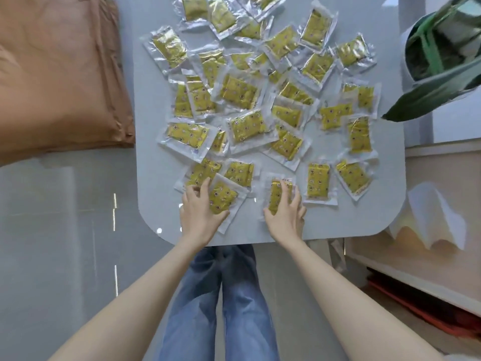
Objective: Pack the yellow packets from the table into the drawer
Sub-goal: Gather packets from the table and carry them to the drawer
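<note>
Dozens of yellow packets (247,126) are lying scattered and overlapping across the pale table (153,178), reaching from its far edge to just short of its near edge. The left hand (197,209) is grasping a tilted packet (222,198) close to the near-left corner. Its thumb is lying across the packet's near end and its fingers are curling over the far-left side, where they are also touching the packet behind. The right hand (286,214) is gripping a lengthwise packet (277,195) by the middle of the near edge, with fingers arching over it and the thumb pressing its near-left side. Both packets are lying on the table. A brown cushion (57,82) is sitting beyond the left edge. A potted plant (442,48) is leaning in past the far-right corner. The person's jeans (234,295) are showing below the near edge.
</note>
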### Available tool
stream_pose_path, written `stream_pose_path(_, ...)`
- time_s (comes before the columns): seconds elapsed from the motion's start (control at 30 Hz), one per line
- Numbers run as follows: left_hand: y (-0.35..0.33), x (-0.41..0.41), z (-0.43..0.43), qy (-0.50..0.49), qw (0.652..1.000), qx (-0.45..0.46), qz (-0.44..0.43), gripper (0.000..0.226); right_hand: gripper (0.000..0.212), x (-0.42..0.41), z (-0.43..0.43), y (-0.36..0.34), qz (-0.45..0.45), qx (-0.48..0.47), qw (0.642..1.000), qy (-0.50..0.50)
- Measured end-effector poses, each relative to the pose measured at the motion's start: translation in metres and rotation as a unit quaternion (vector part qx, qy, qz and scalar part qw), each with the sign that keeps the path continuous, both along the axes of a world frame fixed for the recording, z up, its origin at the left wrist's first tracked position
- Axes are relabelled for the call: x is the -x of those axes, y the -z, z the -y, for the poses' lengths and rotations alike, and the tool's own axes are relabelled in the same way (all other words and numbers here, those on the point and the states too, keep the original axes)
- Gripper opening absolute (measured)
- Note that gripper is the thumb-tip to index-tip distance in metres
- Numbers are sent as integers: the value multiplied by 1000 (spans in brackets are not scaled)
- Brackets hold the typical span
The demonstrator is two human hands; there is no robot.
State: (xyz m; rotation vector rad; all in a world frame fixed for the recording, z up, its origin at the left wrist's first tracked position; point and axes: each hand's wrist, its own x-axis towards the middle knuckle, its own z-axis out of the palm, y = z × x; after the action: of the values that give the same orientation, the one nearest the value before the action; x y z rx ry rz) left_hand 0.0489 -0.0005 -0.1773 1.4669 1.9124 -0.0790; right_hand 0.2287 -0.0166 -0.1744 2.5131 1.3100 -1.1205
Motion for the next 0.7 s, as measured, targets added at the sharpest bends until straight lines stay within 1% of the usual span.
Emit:
stream_pose_path(0.1,13,-9,4,-6,999,-34,-30,89,86,2,1,14,42,-30,998,34)
stream_pose_path(0.17,16,-13,5,-20,998,-39,-46,86,90,4,-1,16,37,-62,995,64)
stream_pose_path(0.3,22,-22,6,-95,995,-17,-34,72,103,0,-5,19,-32,-106,983,147)
stream_pose_path(0.4,23,-25,5,-105,994,7,-33,55,101,-1,-8,16,-90,-114,977,154)
stream_pose_path(0.5,20,-24,3,-127,992,27,13,43,84,-4,-9,10,-136,-129,970,156)
stream_pose_path(0.57,13,-24,1,-123,991,30,49,34,78,-11,-9,3,-148,-147,967,145)
stream_pose_path(0.63,1,-26,-1,-125,986,24,111,24,80,-21,-10,-7,-150,-167,964,139)
stream_pose_path(0.7,-10,-31,-7,-130,976,20,171,19,86,-37,-13,-15,-141,-183,962,148)
